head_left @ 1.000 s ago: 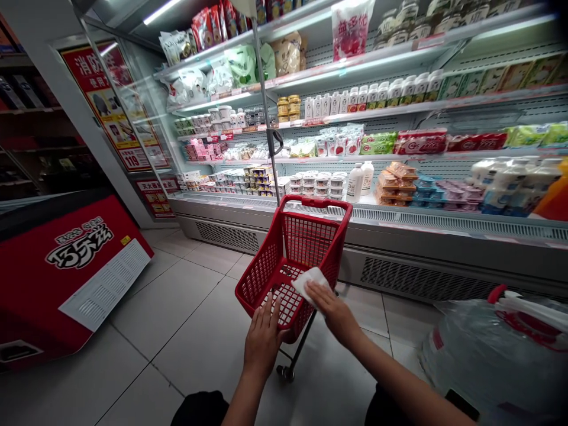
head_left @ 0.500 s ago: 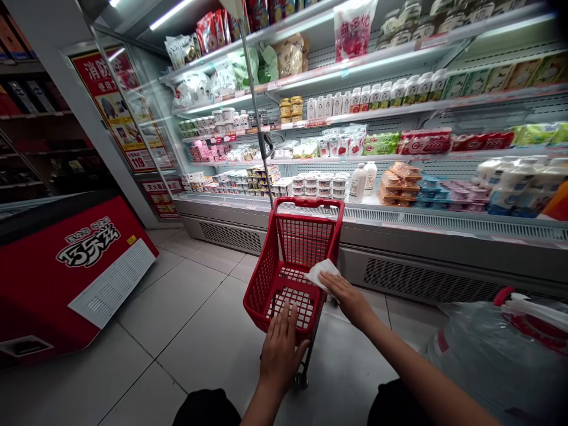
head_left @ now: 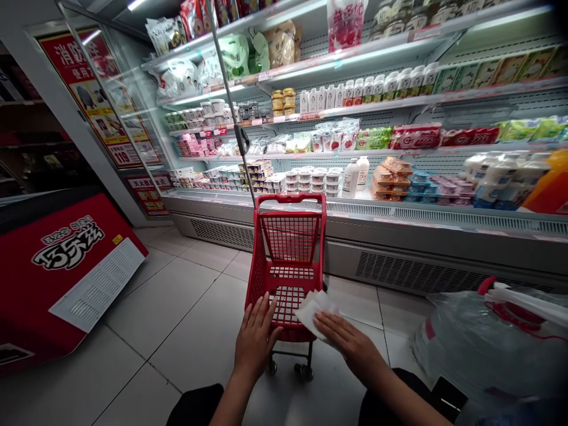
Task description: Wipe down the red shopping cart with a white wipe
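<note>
A small red shopping cart (head_left: 290, 266) with a mesh plastic basket stands on the floor before me, its handle at the far side. My right hand (head_left: 350, 343) holds a folded white tissue (head_left: 310, 309) under its fingers, at the basket's near right corner. The tissue covers part of the rim there, so the contact is hidden. My left hand (head_left: 254, 337), fingers stretched out and thumb apart, is at the near left corner of the basket and holds nothing.
Behind the cart runs an open refrigerated display (head_left: 213, 210) stocked with dairy drinks and tubs. A red chest freezer (head_left: 110, 219) stands left. Large plastic-wrapped water bottles (head_left: 470, 331) are close on the right. Beneath lies a tiled floor (head_left: 177, 302).
The cart has turned to stand straighter before me. My right hand has brought the tissue nearer, along the right side to the near corner. My left hand has shifted left.
</note>
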`<control>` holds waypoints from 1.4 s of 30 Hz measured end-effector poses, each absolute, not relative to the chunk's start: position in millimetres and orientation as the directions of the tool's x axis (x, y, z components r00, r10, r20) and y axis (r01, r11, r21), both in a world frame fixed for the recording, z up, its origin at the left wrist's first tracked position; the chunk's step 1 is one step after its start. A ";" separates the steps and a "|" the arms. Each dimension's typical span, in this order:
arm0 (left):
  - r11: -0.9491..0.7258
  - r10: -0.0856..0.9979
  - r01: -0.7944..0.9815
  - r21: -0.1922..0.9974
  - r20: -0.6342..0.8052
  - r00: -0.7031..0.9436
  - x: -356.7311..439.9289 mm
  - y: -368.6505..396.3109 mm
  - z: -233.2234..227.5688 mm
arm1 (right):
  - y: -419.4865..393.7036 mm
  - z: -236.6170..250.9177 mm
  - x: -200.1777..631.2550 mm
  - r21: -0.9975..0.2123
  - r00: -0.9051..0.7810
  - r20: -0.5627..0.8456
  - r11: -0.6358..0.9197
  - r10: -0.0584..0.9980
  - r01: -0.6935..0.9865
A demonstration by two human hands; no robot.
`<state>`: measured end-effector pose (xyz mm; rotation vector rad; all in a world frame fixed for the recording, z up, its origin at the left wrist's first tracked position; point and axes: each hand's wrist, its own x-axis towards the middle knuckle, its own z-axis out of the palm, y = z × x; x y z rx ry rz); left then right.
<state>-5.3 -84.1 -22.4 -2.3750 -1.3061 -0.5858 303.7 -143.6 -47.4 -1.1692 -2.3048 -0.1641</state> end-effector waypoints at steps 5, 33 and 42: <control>-0.504 0.718 0.858 -0.103 0.502 0.482 8.2 -87.5 -21.5 | -78.1 -28.2 328.2 -0.173 -0.374 0.537 0.532 0.756 0.829; -0.548 0.721 0.836 -0.040 0.484 0.496 15.4 -63.6 -10.9 | -101.2 -56.7 309.4 -0.187 -0.222 0.573 0.390 0.789 0.902; -0.482 0.752 0.873 0.071 0.545 0.371 71.5 -74.0 -31.6 | -100.2 -56.9 234.4 -0.209 -0.264 0.601 0.467 0.754 0.859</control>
